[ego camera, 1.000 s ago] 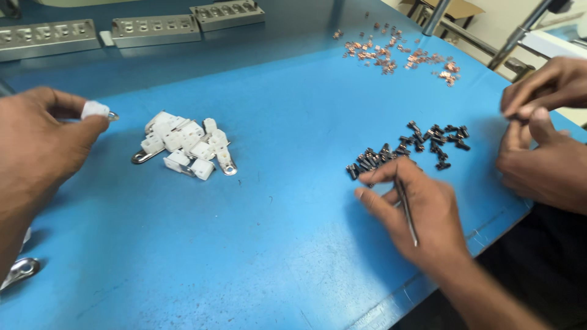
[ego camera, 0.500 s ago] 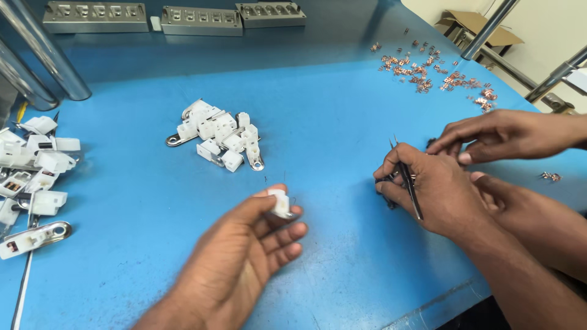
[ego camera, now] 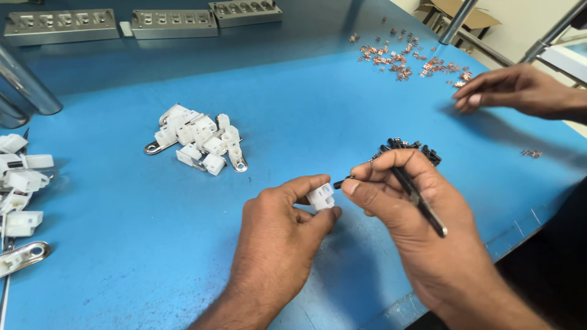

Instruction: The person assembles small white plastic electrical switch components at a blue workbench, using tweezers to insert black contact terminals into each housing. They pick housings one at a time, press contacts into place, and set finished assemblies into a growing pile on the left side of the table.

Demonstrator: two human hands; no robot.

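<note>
At frame centre, the left hand [ego camera: 275, 235] pinches a white housing [ego camera: 321, 197]; the right hand [ego camera: 406, 201] grips a small dark screw [ego camera: 340, 183] at its edge, tweezers [ego camera: 419, 201] tucked in the palm. A slip could drop the screw onto the blue worktop [ego camera: 306, 98].

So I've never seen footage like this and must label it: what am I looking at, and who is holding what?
The camera sits on a person's head, looking down at a blue table. Their left hand pinches a small white plastic block. Their right hand holds a small dark screw to the block, with a thin metal tool tucked in its fingers. More white blocks, dark screws and copper bits lie in piles. The hand at upper right is another person's.
</note>
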